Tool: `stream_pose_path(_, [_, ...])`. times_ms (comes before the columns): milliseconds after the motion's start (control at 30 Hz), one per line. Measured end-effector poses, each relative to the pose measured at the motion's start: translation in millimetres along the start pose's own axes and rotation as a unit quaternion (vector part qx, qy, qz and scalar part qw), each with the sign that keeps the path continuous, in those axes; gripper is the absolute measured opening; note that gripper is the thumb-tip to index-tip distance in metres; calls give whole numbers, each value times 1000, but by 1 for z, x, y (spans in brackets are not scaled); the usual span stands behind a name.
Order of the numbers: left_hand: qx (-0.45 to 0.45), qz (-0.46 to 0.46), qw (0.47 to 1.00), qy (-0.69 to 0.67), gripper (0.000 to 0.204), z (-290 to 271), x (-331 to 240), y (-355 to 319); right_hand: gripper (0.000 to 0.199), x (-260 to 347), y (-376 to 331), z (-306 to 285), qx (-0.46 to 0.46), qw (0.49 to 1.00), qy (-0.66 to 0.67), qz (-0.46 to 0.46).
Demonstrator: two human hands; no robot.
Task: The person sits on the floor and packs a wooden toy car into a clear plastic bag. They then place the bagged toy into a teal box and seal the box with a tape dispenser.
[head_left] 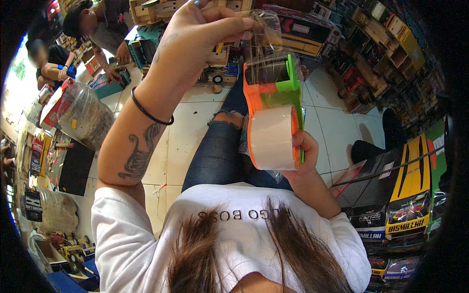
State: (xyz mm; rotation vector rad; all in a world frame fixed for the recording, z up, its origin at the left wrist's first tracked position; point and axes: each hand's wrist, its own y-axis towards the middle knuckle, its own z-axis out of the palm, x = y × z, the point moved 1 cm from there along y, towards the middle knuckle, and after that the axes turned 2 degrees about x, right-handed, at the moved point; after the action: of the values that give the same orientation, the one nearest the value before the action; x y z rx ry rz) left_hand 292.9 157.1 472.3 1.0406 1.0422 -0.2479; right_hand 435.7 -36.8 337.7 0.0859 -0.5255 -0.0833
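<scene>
A tape dispenser (273,112), orange and green with a roll of pale tape (271,138) mounted on it, is held up at the centre of the view, just right of 12 o'clock from the person's chest. The right hand (304,155) is closed around its handle from the 3 o'clock side, with the fingers wrapped behind the roll; that grip is shut firmly on the dispenser. The left hand (205,29), raised toward 12 o'clock, is pinched shut on the free end of a clear tape strip (264,34), which is drawn up from the dispenser's mouth and is seen as a glossy, slightly crumpled film.

The dispenser is judged light and rigid, its plastic frame stiff enough to be carried by the handle alone. The strip is judged thin, limp and sticky on one face; it is likely to fold onto itself or cling to the fingers if slackened, so it is best held by its very end and kept taut. The toothed cutting edge near the green front plate is best kept clear of fingers.

A black band (151,115) is worn on the left wrist. Below, blue jeans (215,156) and a tiled floor (332,132) are seen. Boxed toy cars (415,190) are stacked at 4 o'clock, a clear plastic jar (83,117) lies at 9 o'clock, and other people are seated at 11 o'clock.
</scene>
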Motion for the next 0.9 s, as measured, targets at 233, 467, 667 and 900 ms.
stream_pose_path(233, [20, -75, 993, -86, 50, 22, -5, 22, 49, -6, 0, 3, 66, 997, 32, 11])
stream_pose_path(467, [4, -84, 994, -69, 35, -18, 19, 44, 56, 7, -8, 6, 94, 994, 25, -58])
stream_pose_path(667, [-120, -222, 959, -126, 25, -37, 72, 46, 53, 3, -25, 15, -52, 990, 126, 24])
stream_pose_path(900, [-179, -45, 980, 74, 33, -48, 57, 19, 59, 5, -23, 21, 9, 997, 76, 26])
